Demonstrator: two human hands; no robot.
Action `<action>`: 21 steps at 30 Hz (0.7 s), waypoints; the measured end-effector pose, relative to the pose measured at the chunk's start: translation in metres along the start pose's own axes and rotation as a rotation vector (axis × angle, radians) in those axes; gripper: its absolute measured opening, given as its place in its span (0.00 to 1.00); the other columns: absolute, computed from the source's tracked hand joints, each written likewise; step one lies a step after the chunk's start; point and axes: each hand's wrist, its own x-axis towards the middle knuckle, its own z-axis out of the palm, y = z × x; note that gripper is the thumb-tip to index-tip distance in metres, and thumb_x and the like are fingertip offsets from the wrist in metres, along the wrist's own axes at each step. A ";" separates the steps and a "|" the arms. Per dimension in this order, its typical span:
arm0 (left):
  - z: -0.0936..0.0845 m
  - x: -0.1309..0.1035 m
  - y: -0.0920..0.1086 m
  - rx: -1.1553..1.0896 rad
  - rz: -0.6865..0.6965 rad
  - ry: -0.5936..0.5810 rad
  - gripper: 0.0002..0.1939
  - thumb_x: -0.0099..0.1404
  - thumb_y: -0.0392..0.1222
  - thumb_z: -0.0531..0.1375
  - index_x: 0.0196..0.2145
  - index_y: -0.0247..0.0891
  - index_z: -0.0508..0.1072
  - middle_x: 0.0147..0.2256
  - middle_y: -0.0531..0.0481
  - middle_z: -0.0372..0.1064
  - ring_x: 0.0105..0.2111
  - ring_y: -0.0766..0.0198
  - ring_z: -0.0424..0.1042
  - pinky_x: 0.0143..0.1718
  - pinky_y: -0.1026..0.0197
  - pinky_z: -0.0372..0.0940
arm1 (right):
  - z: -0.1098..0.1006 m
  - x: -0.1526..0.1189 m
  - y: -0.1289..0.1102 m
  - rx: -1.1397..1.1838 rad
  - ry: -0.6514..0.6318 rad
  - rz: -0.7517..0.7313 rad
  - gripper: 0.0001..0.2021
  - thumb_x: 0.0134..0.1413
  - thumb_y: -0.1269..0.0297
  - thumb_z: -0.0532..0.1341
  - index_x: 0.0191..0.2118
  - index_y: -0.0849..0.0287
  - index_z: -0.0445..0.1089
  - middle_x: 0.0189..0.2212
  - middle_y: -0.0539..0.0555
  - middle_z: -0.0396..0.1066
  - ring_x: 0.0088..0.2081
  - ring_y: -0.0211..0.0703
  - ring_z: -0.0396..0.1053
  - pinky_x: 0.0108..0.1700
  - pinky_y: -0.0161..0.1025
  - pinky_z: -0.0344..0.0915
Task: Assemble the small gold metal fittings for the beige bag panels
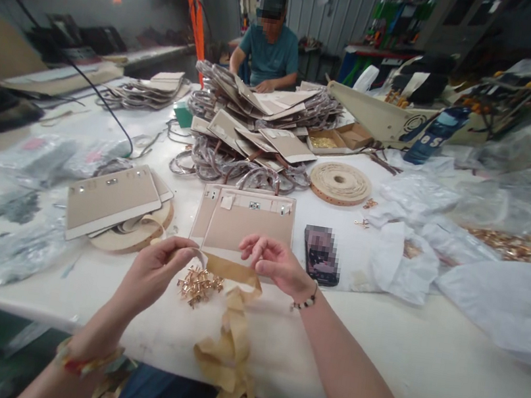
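Note:
My left hand [162,270] pinches the end of a tape strip, where a small white piece shows at the fingertips. The tan tape [229,269] runs across to my right hand [276,264], then hangs in loose folds over the table's front edge. My right hand is raised beside the tape with its fingers apart; whether they touch the tape is unclear. Just behind my hands lies a beige panel [246,226] with metal fittings along its top. A small heap of gold metal pieces [200,286] sits on the white table below the tape.
A phone [321,255] lies right of the panel, near a large tape roll [340,182]. More panels [113,199] rest on another roll at left. Stacked panels [254,141] with wrapped handles stand behind. A person [270,53] sits across the table. Plastic bags [405,263] lie right.

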 end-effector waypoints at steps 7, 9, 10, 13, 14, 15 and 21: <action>0.015 0.000 0.012 0.094 0.067 -0.020 0.19 0.67 0.56 0.58 0.38 0.38 0.79 0.28 0.51 0.73 0.27 0.64 0.67 0.30 0.64 0.60 | 0.017 0.002 0.016 -0.050 0.014 0.149 0.24 0.47 0.54 0.74 0.48 0.58 0.72 0.47 0.57 0.72 0.44 0.40 0.71 0.43 0.36 0.68; 0.023 0.001 0.016 0.140 0.082 -0.024 0.18 0.67 0.56 0.59 0.38 0.38 0.79 0.28 0.51 0.74 0.27 0.64 0.68 0.30 0.63 0.60 | 0.023 0.002 0.022 -0.048 0.004 0.192 0.22 0.47 0.53 0.74 0.43 0.61 0.74 0.38 0.54 0.74 0.36 0.37 0.70 0.38 0.34 0.67; 0.026 0.002 0.018 0.157 0.083 -0.011 0.18 0.66 0.56 0.59 0.39 0.38 0.78 0.29 0.51 0.74 0.28 0.64 0.68 0.30 0.63 0.61 | 0.025 0.001 0.023 -0.038 0.004 0.203 0.20 0.47 0.52 0.74 0.40 0.62 0.75 0.33 0.52 0.73 0.32 0.35 0.69 0.35 0.34 0.65; 0.032 0.005 0.017 0.140 0.074 0.036 0.17 0.64 0.54 0.61 0.43 0.38 0.76 0.33 0.49 0.75 0.30 0.62 0.72 0.32 0.62 0.64 | 0.026 -0.001 0.022 0.013 0.008 0.199 0.18 0.46 0.53 0.74 0.34 0.63 0.74 0.26 0.49 0.71 0.27 0.33 0.66 0.32 0.32 0.63; 0.032 0.006 0.015 0.123 0.071 0.039 0.17 0.64 0.53 0.61 0.43 0.38 0.75 0.35 0.49 0.76 0.32 0.62 0.73 0.34 0.62 0.65 | 0.025 -0.002 0.019 0.038 0.011 0.190 0.17 0.46 0.54 0.74 0.34 0.62 0.74 0.26 0.48 0.71 0.27 0.33 0.65 0.31 0.32 0.62; 0.031 0.007 0.011 0.112 0.070 0.034 0.16 0.64 0.53 0.61 0.43 0.38 0.74 0.36 0.48 0.76 0.33 0.61 0.73 0.35 0.61 0.66 | 0.024 -0.003 0.016 0.073 0.013 0.184 0.17 0.45 0.55 0.75 0.33 0.62 0.74 0.26 0.48 0.71 0.26 0.33 0.65 0.30 0.31 0.62; -0.003 0.016 -0.020 0.188 0.073 0.082 0.15 0.59 0.48 0.63 0.43 0.40 0.75 0.38 0.46 0.77 0.38 0.56 0.76 0.38 0.59 0.68 | 0.014 -0.004 0.006 0.309 0.050 0.162 0.08 0.43 0.65 0.66 0.29 0.59 0.67 0.19 0.43 0.62 0.17 0.29 0.53 0.20 0.29 0.54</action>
